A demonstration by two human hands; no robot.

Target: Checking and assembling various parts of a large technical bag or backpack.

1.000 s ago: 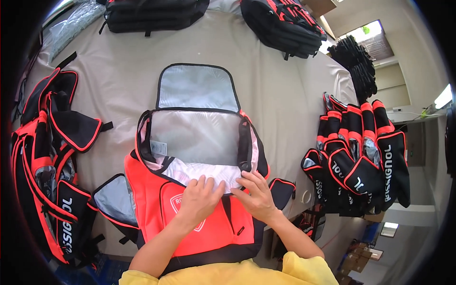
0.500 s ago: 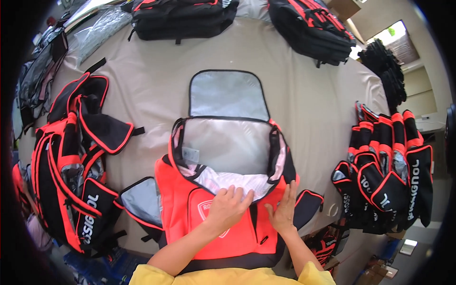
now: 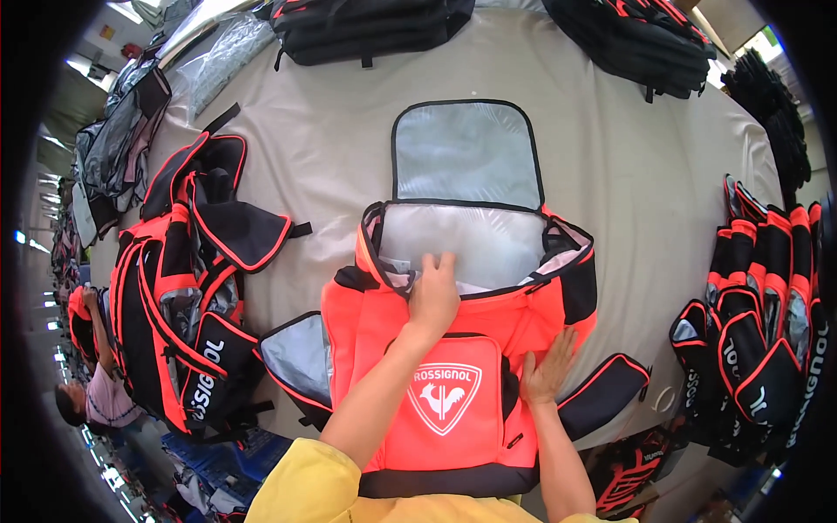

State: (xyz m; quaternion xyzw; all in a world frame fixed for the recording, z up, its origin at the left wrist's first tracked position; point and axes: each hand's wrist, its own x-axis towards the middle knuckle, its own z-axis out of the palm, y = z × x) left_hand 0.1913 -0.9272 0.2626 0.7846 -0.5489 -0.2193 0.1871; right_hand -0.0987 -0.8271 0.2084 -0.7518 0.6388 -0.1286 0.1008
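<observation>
A red and black backpack (image 3: 357,383) lies in front of me, its main opening toward the far side. The grey-lined lid (image 3: 466,152) is folded back flat on the table, so the pale lining (image 3: 462,240) shows. My left hand (image 3: 433,295) is at the near rim of the opening, fingers curled over the edge and closed on it; the fingertips are partly hidden. Lower down, my right hand (image 3: 549,366) rests on the right part of the red front panel, fingers stretched out and nothing held. Side flaps (image 3: 296,357) spread out to both sides.
Another red and black backpack (image 3: 179,305) lies at the left. Several black and red bag parts (image 3: 758,322) are stacked at the right. Two black packs (image 3: 370,30) stand along the far side of the beige table cover (image 3: 323,122). A person (image 3: 100,397) is at the far left.
The view has shifted, and the backpack's front panel shows more fully. My left hand has moved from the middle of the near rim leftward along it. My right hand has slid down from the rim.
</observation>
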